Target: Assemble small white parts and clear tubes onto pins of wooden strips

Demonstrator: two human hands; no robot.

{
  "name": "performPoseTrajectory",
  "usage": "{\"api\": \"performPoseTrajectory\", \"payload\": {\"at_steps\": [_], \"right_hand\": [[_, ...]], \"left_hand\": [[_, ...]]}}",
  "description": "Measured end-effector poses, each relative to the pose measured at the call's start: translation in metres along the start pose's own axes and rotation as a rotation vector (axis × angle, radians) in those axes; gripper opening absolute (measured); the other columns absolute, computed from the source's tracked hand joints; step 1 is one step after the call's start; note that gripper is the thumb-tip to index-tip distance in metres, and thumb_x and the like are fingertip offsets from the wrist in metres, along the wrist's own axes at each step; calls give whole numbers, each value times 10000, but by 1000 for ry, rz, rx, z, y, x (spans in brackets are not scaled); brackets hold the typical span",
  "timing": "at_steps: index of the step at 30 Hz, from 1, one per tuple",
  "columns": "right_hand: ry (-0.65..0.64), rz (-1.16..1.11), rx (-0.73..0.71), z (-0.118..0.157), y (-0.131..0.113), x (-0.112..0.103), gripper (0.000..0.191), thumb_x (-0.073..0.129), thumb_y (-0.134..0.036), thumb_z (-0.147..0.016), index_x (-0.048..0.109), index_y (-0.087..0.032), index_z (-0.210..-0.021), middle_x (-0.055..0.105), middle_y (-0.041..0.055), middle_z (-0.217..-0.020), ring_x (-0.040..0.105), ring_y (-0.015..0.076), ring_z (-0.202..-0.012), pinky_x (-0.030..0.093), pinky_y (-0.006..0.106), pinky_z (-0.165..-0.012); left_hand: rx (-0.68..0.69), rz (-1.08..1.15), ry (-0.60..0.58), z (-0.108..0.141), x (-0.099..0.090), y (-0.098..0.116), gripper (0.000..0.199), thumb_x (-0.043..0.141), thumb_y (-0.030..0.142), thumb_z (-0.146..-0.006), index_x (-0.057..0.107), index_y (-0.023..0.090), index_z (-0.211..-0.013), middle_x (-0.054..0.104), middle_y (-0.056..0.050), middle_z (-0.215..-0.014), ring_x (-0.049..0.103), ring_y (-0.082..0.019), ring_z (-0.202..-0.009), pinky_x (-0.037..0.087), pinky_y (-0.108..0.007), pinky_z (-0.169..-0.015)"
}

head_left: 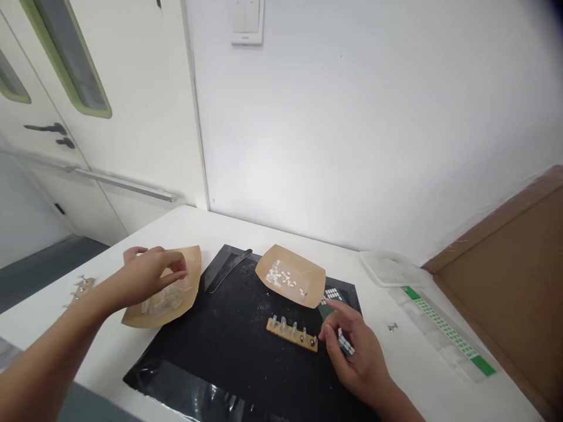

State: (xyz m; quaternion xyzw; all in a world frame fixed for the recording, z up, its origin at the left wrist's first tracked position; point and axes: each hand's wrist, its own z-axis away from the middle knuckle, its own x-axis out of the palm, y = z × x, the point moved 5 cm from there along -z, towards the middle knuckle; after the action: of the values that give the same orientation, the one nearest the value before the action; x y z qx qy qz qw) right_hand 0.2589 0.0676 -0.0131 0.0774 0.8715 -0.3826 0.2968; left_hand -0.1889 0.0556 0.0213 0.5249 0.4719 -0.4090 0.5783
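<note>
My left hand [158,271] hovers over the left brown paper tray [193,275], which contains clear plastic pieces [163,302]. Its thumb and index tips come together; anything between them is too small to make out. My right hand [354,346] is beside the right end of a small wooden strip [285,333], index finger extended and thumb apart from it. Metal pegs stand along the strip, and clear upright pieces [283,322] sit on several of them. Partly behind the right hand lies a dark green card [325,310] with rows of white ovals.
A black mat [229,351] covers the table's middle. Another paper tray [314,281] holds loose white ovals. A slim dark tool [231,269] lies at the back left. To the right are a small metal piece [392,327], a green-labelled clear case [448,331] and a translucent lid [391,266].
</note>
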Motion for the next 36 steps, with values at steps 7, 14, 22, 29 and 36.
{"api": "performPoseTrajectory", "payload": {"at_steps": [7, 14, 22, 29, 36], "right_hand": [[50, 98, -41, 7, 10, -5, 228, 549, -170, -1000, 630, -256, -1195, 717, 23, -792, 715, 184, -655, 571, 284, -588], [22, 135, -37, 5, 5, -5, 205, 556, -186, -984, 646, -233, -1162, 743, 28, -762, 697, 176, -565, 549, 272, -520], [-28, 162, -53, 2, 2, -2, 205, 565, -182, -964, 663, -248, -1132, 757, 20, -810, 684, 165, -566, 526, 266, -526], [-89, 55, 61, -2, 2, 5, 145, 575, -246, -995, 698, -243, -1072, 701, 14, -777, 632, 156, -598, 484, 252, -532], [-92, -253, 178, -3, -3, 16, 201, 663, -416, -994, 737, -242, -1062, 683, 24, -829, 602, 154, -655, 485, 257, -579]], "left_hand": [[9, 33, -5, 3, -5, 19, 361, 527, 567, -928, 763, 295, -954, 796, -13, -1004, 692, -305, -998, 330, -480, -1017], [-116, -61, -35, 0, 0, -12, 247, 644, 458, -856, 803, 343, -1006, 810, -39, -912, 670, -375, -1066, 282, -552, -1019], [-90, -46, -3, 6, -8, 7, 203, 652, 450, -890, 821, 353, -949, 816, -21, -911, 671, -366, -1075, 270, -582, -1057], [244, 480, 5, 27, 6, 129, 351, 680, 661, -892, 840, 402, -1066, 818, 9, -1017, 704, -245, -906, 463, -396, -909], [628, 591, -187, 37, 31, 226, 281, 606, 533, -1016, 823, 357, -978, 790, 8, -836, 667, -215, -950, 304, -462, -1029]]}}
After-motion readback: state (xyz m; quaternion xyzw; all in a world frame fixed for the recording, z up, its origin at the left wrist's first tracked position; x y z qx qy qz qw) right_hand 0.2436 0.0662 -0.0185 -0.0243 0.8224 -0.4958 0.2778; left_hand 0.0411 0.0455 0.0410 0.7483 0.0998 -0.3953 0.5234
